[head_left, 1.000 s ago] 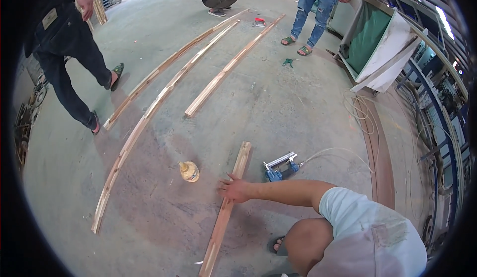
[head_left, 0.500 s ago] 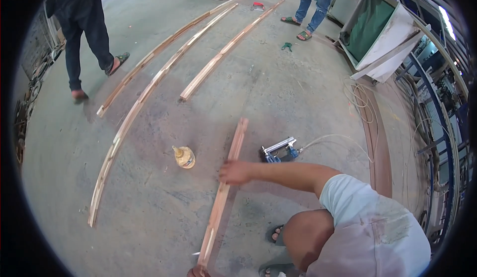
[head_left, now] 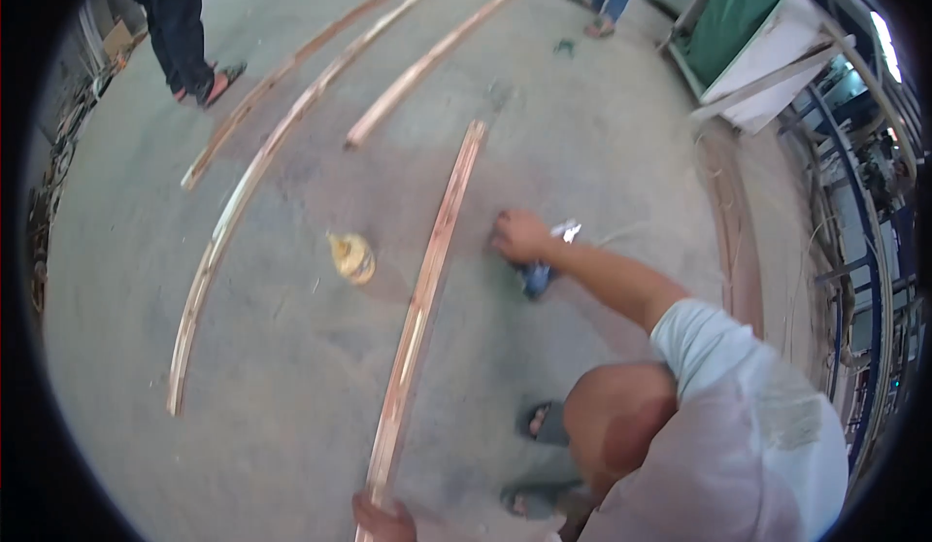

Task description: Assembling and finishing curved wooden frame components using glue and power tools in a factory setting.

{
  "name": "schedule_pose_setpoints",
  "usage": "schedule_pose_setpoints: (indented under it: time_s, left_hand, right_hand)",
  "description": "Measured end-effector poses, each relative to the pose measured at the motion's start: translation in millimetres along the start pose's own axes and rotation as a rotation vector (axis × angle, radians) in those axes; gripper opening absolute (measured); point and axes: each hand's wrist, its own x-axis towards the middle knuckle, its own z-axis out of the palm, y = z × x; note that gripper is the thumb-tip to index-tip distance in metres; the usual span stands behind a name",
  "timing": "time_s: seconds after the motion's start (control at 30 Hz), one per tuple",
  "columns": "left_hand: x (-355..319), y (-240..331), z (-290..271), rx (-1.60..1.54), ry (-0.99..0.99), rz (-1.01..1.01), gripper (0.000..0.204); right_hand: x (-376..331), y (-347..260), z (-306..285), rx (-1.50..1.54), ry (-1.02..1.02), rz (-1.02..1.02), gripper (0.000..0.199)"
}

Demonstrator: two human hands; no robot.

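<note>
Gripped at its near end by the left hand (head_left: 383, 520), low in the frame, a long curved reddish wooden strip (head_left: 427, 289) is held lying on the grey concrete floor (head_left: 291, 367). The right hand (head_left: 522, 236), right of centre, is laid over a blue power tool (head_left: 537, 272); whether it is clenched cannot be told. Picking up the tool seems underway; a firm grasp is needed next. A small yellowish bottle (head_left: 351, 255) is blurred.

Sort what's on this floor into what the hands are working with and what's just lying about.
In hand:
long wooden strip, near end held by the left hand
blue power tool, under the right hand

Lying about:
yellow bottle
other curved strips
green panel by the wall
</note>
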Motion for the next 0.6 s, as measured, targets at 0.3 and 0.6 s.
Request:
schedule_pose_setpoints:
  time_s: [0.3,0.6]
  left_hand:
    - [-2.6,-33.0,15.0,-0.029,-0.227,-0.196,0.044]
    - [-25.0,-20.8,25.7,0.073,0.000,0.063,0.050]
  right_hand:
    - [-100.5,23.4,4.5,0.071,0.148,-0.055,0.048]
    - [-124.0,41.7,11.4,0.122,-0.020,-0.036,0.077]
